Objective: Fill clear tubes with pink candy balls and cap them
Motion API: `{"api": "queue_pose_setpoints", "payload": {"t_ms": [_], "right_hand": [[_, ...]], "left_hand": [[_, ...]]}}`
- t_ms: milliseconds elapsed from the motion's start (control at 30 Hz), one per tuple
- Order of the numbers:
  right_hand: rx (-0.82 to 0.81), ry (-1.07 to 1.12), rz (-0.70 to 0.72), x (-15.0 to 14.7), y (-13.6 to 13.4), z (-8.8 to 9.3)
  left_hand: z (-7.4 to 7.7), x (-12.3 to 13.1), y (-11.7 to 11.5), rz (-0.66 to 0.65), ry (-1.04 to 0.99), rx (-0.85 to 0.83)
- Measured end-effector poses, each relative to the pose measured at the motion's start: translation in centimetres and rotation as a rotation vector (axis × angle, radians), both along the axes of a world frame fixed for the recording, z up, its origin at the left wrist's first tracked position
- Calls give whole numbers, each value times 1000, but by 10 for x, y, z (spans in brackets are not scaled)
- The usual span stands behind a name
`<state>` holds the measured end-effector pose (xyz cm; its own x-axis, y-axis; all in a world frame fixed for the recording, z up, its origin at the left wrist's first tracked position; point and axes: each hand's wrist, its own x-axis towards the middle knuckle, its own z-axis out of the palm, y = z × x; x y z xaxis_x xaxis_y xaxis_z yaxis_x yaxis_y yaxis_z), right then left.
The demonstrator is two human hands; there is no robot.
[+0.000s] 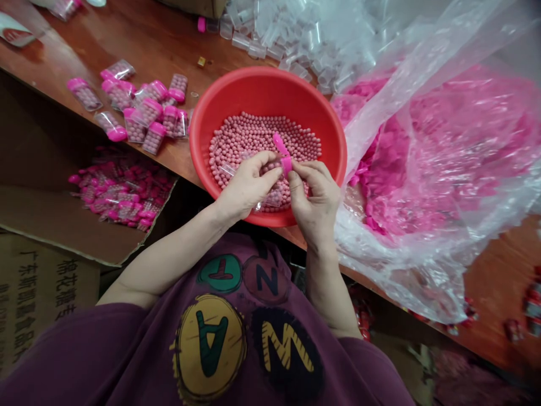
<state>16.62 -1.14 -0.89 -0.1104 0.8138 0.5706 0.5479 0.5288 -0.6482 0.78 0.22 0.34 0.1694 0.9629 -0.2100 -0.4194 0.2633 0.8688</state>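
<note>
Over a red plastic bowl (203,141) of small pink balls (253,127), both my hands meet at one small clear bottle with a pink flip cap (287,164). My left hand (249,183) is closed around the bottle's body, which its fingers mostly hide. Thumb and fingers of my right hand (315,197) pinch the pink cap at the bottle's neck. The cap's lid stands raised, pointing away from me. Clear bottles lie partly among the balls below my left hand.
Filled pink-capped bottles (147,110) lie left of the bowl. More fill a cardboard box (84,242) below the table edge. Empty clear bottles (257,48) are heaped behind the bowl. A plastic bag (422,276) of pink caps (456,146) lies to the right.
</note>
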Motion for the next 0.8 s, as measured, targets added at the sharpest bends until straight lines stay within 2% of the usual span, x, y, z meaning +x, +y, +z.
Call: {"api": "queue_pose_setpoints", "payload": {"t_ms": [133, 200, 400, 633, 700, 800], "right_hand": [[107, -70, -26, -3, 0, -8], [96, -44, -18, -1, 1, -9], [-91, 100, 22, 4, 0, -6], [105, 15, 25, 1, -1, -13], [103, 25, 32, 1, -2, -14], [-11, 67, 6, 0, -3, -13]], "left_hand": [[-16, 4, 1, 80, 201, 148], [-18, 4, 1, 83, 227, 198], [-5, -1, -4, -19, 88, 171], [-7, -4, -4, -3, 251, 242], [-7, -4, -4, -3, 265, 240], [-4, -2, -4, 11, 195, 199]]}}
